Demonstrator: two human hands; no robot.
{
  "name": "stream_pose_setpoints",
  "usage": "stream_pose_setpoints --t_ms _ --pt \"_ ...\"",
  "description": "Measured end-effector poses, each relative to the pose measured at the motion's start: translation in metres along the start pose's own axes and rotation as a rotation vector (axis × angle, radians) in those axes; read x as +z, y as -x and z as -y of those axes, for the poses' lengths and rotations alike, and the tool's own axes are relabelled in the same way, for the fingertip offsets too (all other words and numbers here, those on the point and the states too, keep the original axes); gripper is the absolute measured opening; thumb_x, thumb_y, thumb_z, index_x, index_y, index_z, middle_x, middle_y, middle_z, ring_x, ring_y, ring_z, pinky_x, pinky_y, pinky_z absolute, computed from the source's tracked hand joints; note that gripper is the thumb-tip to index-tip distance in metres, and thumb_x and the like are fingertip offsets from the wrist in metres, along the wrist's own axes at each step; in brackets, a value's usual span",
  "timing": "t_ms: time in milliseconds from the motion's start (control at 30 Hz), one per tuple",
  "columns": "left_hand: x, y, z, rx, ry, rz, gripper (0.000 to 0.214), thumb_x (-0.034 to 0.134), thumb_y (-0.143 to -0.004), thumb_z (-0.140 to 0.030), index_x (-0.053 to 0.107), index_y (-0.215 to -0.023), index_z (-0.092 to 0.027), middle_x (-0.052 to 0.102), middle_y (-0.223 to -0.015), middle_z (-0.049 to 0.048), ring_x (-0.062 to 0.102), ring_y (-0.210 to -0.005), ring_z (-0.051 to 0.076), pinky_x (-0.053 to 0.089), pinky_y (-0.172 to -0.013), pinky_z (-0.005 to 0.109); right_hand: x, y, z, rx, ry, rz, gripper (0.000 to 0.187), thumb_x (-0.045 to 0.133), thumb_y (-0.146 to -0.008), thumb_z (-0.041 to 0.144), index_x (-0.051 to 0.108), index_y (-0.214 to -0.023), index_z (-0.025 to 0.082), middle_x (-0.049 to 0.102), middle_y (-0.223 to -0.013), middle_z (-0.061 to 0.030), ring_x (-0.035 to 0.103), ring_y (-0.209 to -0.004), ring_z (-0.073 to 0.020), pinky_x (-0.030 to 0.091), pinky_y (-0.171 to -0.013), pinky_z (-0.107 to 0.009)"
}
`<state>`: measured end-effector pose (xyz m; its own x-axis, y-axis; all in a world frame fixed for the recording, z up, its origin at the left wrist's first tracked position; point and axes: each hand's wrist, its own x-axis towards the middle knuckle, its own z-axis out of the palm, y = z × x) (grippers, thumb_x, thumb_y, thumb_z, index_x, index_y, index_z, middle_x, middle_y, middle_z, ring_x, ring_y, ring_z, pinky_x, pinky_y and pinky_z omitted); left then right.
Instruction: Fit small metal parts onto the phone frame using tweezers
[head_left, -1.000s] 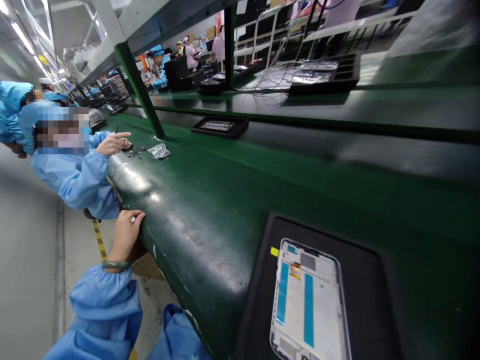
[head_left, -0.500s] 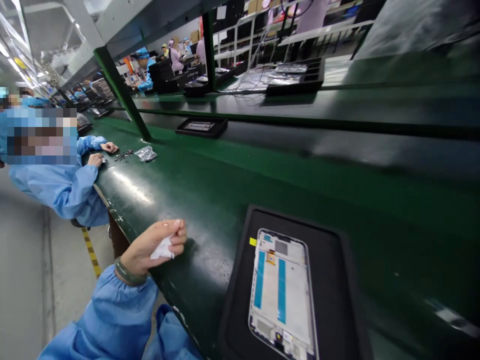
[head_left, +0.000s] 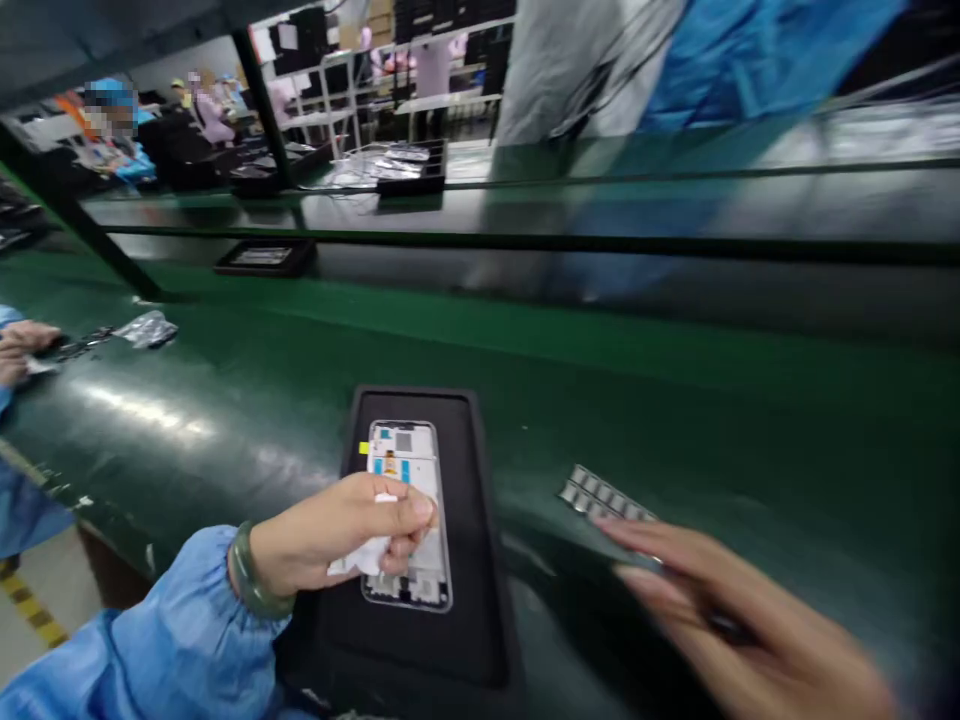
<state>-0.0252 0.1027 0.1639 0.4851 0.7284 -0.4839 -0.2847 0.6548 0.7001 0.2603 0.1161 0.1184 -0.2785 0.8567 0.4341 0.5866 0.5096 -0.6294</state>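
Observation:
My left hand (head_left: 367, 530) is closed, with a crumpled white wipe (head_left: 360, 562) in its fingers. It hangs over a phone mid-frame (head_left: 441, 550) with blue strips and hides part of it. That frame lies in a black foam tray (head_left: 476, 560), a yellow tab (head_left: 364, 448) at its upper left edge. On the right, my right hand (head_left: 727, 610) is smeared by motion. Its fingers are drawn together round something dark with a shiny bit, which I cannot make out. Its fingertips are at a strip of small grey pads (head_left: 600, 490) and hide the strip's near end.
At the left edge a co-worker's hands (head_left: 26, 345) rest near small dark parts (head_left: 86, 343) and a clear plastic bag (head_left: 148, 329). Another black tray (head_left: 266, 257) stands toward the back. A green post (head_left: 82, 225) rises from the green bench (head_left: 247, 360).
The view has swung right, so the tray now appears further left. My left hand has come over the phone mid-frame, still with the wipe. My right hand has come into view by the pad strip.

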Motion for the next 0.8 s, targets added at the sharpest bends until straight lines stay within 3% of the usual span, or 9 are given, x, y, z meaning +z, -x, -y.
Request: stream_pose_setpoints --t_ms 133,233,333,433,600,700,800 --pt "0.032 -0.02 0.015 -0.054 -0.357 -0.009 0.038 0.065 -0.076 -0.049 0.053 -0.071 -0.013 0.046 -0.056 -0.003 0.038 -0.05 0.007 0.025 -0.05 0.021 0.018 0.002 0.041 0.005 -0.29 0.0 0.014 0.062 -0.085 0.022 0.065 -0.098 0.024 0.068 -0.079 -0.0019 0.064 -0.066 -0.0149 0.053 -0.057 -0.024" --pt "0.044 -0.031 0.025 -0.069 -0.438 -0.013 0.044 0.063 -0.074 -0.055 0.051 -0.069 -0.014 0.045 -0.053 -0.0041 0.037 -0.049 0.007 0.024 -0.05 0.021 0.026 0.003 0.055 0.043 -0.428 -0.006 0.013 0.056 -0.087 0.016 0.067 -0.09 0.022 0.067 -0.082 -0.0038 0.065 -0.075 -0.0172 0.055 -0.066 -0.029" --pt "0.047 -0.039 0.032 -0.108 -0.41 -0.036 0.049 0.068 -0.067 -0.059 0.05 -0.067 -0.014 0.041 -0.049 -0.0057 0.035 -0.046 0.006 0.022 -0.048 0.021 0.026 0.006 0.056 0.066 -0.417 0.019 0.018 0.052 -0.088 0.012 0.067 -0.089 0.022 0.068 -0.084 -0.0054 0.065 -0.08 -0.0188 0.054 -0.071 -0.031" --pt "0.046 -0.042 0.037 -0.128 -0.322 -0.039 0.051 0.072 -0.062 -0.059 0.051 -0.068 -0.013 0.04 -0.05 -0.006 0.034 -0.044 0.005 0.02 -0.046 0.02 0.026 0.008 0.055 0.087 -0.418 -0.018 0.016 0.056 -0.086 0.012 0.069 -0.088 0.022 0.068 -0.08 -0.005 0.065 -0.076 -0.0193 0.054 -0.067 -0.031" --pt "0.041 -0.045 0.044 -0.039 -0.269 -0.067 0.05 0.073 -0.063 -0.058 0.055 -0.068 -0.012 0.041 -0.05 -0.0055 0.034 -0.045 0.004 0.022 -0.046 0.018 0.033 0.01 0.052 0.131 -0.462 -0.111 0.009 0.062 -0.083 0.016 0.07 -0.084 0.021 0.068 -0.077 -0.0038 0.065 -0.072 -0.0185 0.054 -0.064 -0.029" --pt "0.038 -0.048 0.047 -0.025 -0.255 -0.053 0.048 0.075 -0.062 -0.055 0.058 -0.069 -0.012 0.042 -0.051 -0.0046 0.036 -0.046 0.005 0.025 -0.047 0.018 0.04 0.012 0.053 0.078 -0.388 -0.144 0.01 0.06 -0.084 0.015 0.068 -0.086 0.02 0.067 -0.08 -0.0029 0.065 -0.074 -0.0156 0.053 -0.066 -0.026" --pt "0.04 -0.045 0.047 -0.113 -0.158 -0.013 0.042 0.077 -0.063 -0.05 0.06 -0.067 -0.013 0.042 -0.053 -0.0033 0.037 -0.047 0.006 0.027 -0.046 0.018 0.045 0.013 0.06 -0.026 -0.215 -0.174 0.008 0.057 -0.088 0.017 0.065 -0.089 0.019 0.067 -0.08 -0.0024 0.064 -0.075 -0.0133 0.051 -0.064 -0.024"
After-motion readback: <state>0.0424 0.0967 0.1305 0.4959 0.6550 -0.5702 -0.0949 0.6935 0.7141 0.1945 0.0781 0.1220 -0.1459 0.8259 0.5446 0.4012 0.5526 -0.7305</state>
